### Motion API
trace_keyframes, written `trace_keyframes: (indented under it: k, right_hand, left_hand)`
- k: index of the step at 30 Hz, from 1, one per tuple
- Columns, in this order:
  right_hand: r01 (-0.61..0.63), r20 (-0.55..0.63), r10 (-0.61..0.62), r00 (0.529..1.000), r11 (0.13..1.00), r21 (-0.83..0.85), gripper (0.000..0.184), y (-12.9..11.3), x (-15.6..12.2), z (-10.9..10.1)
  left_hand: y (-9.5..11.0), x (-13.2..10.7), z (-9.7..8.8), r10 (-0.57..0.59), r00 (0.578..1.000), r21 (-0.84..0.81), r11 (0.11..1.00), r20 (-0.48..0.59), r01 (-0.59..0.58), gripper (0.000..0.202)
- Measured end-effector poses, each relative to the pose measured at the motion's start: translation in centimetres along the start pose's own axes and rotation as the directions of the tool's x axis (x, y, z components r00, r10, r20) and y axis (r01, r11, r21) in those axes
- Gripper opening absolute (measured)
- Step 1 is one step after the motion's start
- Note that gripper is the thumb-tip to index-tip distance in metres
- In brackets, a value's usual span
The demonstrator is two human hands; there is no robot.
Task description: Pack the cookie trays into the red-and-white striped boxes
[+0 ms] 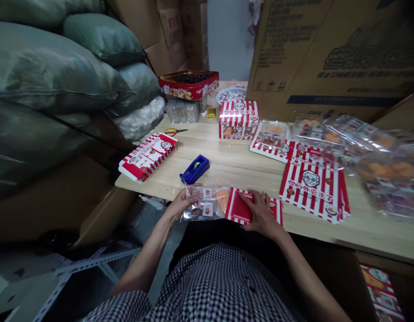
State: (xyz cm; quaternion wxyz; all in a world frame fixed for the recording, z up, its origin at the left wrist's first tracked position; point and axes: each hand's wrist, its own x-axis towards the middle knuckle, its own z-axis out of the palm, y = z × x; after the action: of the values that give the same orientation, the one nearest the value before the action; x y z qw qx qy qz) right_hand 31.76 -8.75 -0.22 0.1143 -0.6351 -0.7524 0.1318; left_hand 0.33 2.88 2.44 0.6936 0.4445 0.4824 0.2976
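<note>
Left hand [185, 202]: thumb and fingers closed on the left end of a clear packet.
Right hand [261, 212]: partly spread over a striped carton; whether it grips, I cannot tell.
Clear packet [207, 208]: at the near edge, between the hands, its orange pieces towards the right.
Striped carton [236, 209]: red and white, meeting the packet's right end; whether the packet enters it is unclear.
Worktop [227, 165]: pale wood, under everything below.
Tape dispenser [195, 169]: blue, just beyond the packet.
Right stack [310, 190]: flat striped cartons, right of the right hand.
Filled packets [394, 179]: heaped at the right.
Left stack [148, 156]: flat cartons at the left edge.
Scissors [176, 131]: beyond the left stack.
Standing box [238, 120]: striped, far middle.
Red tin [193, 89]: far left, dark pieces inside.
</note>
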Motion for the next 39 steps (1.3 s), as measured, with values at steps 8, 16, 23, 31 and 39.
trace_keyframes:
  k: [8,16,23,31,39]
  right_hand:
    - [0.050,0.029,-0.050,0.998,0.999,-0.004,0.112,0.1,0.2,-0.2]
    - [0.044,0.044,-0.045,0.998,0.998,0.035,0.113,0.1,-0.4,-0.8]
    - [-0.064,0.029,0.065,0.997,0.998,-0.019,0.107,1.0,-0.6,-1.1]
    - [-0.074,0.036,0.075,0.997,0.997,-0.028,0.107,1.5,-0.4,-1.7]
    - [-0.046,0.007,0.046,0.999,0.999,-0.023,0.110,1.7,-0.5,-1.5]
  left_hand:
    - [2.0,2.4,-0.8,-0.049,0.968,0.140,0.990,0.248,0.015,0.065]
    - [2.7,3.3,-0.9,-0.090,0.928,0.211,0.977,0.361,0.013,0.069]
    - [0.0,3.0,3.0,0.023,0.994,0.313,0.948,0.102,-0.054,0.074]
    - [-0.4,3.9,8.2,0.552,0.811,0.841,0.331,0.194,-0.427,0.070]
    - [-2.7,6.6,10.8,0.436,0.792,0.715,0.374,0.427,-0.591,0.024]
